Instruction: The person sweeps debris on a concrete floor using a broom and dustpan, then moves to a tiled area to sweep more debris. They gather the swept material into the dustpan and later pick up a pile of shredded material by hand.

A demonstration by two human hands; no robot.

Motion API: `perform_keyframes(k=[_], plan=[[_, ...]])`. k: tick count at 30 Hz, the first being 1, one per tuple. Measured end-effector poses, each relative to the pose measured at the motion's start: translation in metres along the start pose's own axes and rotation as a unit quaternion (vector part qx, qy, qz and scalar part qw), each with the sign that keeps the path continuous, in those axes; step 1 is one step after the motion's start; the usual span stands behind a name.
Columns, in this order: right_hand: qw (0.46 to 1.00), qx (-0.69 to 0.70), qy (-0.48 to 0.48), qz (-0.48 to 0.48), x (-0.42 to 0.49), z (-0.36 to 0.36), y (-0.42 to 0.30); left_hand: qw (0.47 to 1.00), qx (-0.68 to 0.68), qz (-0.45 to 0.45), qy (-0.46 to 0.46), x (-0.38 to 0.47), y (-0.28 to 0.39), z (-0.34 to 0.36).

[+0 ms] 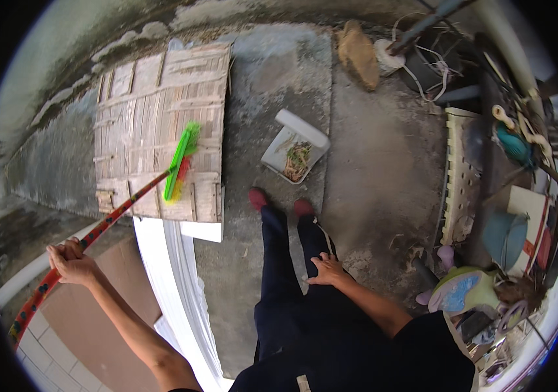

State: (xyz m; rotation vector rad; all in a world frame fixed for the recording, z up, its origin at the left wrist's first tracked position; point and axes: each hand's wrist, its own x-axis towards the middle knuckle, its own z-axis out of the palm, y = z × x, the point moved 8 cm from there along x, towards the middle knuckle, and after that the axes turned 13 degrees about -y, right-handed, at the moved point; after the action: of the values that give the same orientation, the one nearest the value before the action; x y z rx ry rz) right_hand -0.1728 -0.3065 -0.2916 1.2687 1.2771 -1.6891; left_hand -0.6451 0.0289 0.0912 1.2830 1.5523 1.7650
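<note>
My left hand (68,264) is wrapped around the red patterned handle (112,215) of a broom. The broom's green plastic head (178,161), with green, red and yellow bristles, appears over a slatted wood or bamboo panel (127,117); whether it touches cannot be told. My right hand (327,269) hangs by my right thigh, its fingers apart and holding nothing visible. On the concrete floor beyond my red shoes lies a white plastic dustpan or scoop (271,153). A heap of green and brown plant debris (297,161) lies inside it.
White sheets or panels (176,264) and a brown board (105,299) lie at the left. A cream slotted plastic piece (455,171), a teal bucket-like container (504,237) and a green and purple plastic item (465,294) crowd the right. Near the far wall is a brown stone-like object (358,54).
</note>
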Motion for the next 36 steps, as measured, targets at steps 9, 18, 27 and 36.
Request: perform_keyframes(k=[9, 18, 27, 36], plan=[[0.999, 0.024, -0.022, 0.014, 0.017, 0.002, 0.014, 0.999, 0.034, 0.011, 0.002, -0.001, 0.006, 0.013], [0.999, 0.017, 0.013, -0.038, 0.037, -0.02, 0.011, 0.997, 0.058, 0.047, 0.03, -0.02, 0.014, 0.031], [0.994, 0.084, 0.044, -0.047, 0.038, -0.042, 0.033, 0.995, 0.072, 0.041, 0.055, -0.026, 0.018, 0.05], [0.961, 0.196, 0.164, -0.107, 0.03, -0.08, 0.049, 0.992, 0.039, 0.075, 0.089, -0.036, 0.022, 0.067]])
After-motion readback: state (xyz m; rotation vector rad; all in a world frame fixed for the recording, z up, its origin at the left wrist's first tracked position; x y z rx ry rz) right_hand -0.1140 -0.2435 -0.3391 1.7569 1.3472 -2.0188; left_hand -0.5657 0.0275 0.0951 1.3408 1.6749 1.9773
